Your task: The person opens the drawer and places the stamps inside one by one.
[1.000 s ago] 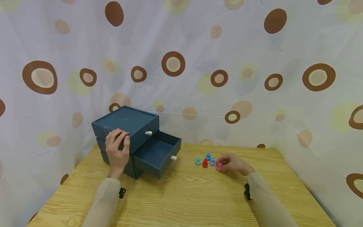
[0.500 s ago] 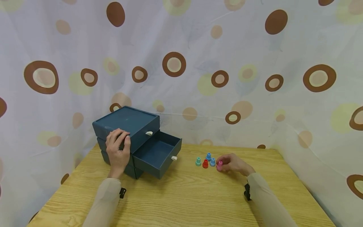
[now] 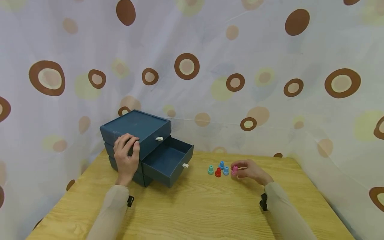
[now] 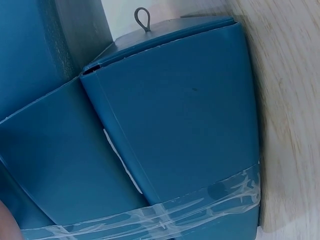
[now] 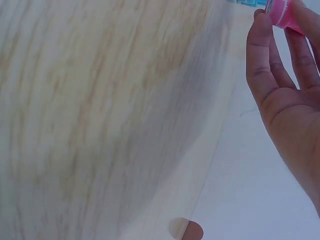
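My right hand pinches a small pink stamp-like piece with a knobbed top, at the right end of a cluster. In the right wrist view the pink piece sits between thumb and fingertips, cut by the top edge. Beside it stand a light blue piece, a darker blue one, a red one and a green one. My left hand rests with bent fingers over the upper edge of a dark blue drawer unit. One of its drawers is pulled out, bare inside.
White fabric tabs serve as drawer pulls. Clear tape runs along the unit's side in the left wrist view. The wooden table meets a dotted curtain at the back and right.
The pink piece has risen a little and moved slightly back in my right hand. My left hand stays on the drawer unit. The head view has shifted slightly.
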Tool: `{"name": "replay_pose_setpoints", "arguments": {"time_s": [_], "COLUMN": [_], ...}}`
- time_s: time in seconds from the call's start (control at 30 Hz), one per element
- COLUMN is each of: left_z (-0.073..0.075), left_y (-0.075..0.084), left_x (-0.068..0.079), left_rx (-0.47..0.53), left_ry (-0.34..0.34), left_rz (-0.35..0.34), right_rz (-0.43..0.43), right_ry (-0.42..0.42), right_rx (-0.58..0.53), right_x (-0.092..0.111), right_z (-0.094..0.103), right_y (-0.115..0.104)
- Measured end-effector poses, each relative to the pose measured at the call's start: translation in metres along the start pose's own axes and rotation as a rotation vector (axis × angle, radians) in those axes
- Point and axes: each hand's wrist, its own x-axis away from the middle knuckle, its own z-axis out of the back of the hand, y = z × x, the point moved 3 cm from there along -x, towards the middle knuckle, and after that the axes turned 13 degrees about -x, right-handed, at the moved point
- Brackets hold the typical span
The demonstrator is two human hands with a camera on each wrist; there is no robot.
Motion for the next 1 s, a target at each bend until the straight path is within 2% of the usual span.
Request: {"name": "replay_pose_setpoints", "arguments": {"time_s": [0.23,0.53,0.83,1.0], "left_z": [-0.004,-0.006,-0.002,-0.002], "left_y": [0.001,-0.001,-0.001,0.0], "left_x": [-0.001,-0.001,0.002,0.0], "left_rx": [0.003,-0.011,-0.024,-0.014], "left_ry": [-0.002,-0.014,-0.03,-0.009], "left_rz": [-0.004,0.002,0.011,-0.003], "right_rz": [0.028,0.037,0.054,0.082], "right_ry": [0.017,0.09,0.045,0.031], "right_rx": [-0.01,-0.032,-0.071,-0.083], "right_x": [0.0,-0.009,-0.015,-0.022], "right_z": [0.003,-0.003,-0.017,-0.021], "right_y": [-0.004,-0.016,-0.02,-0.028]}}
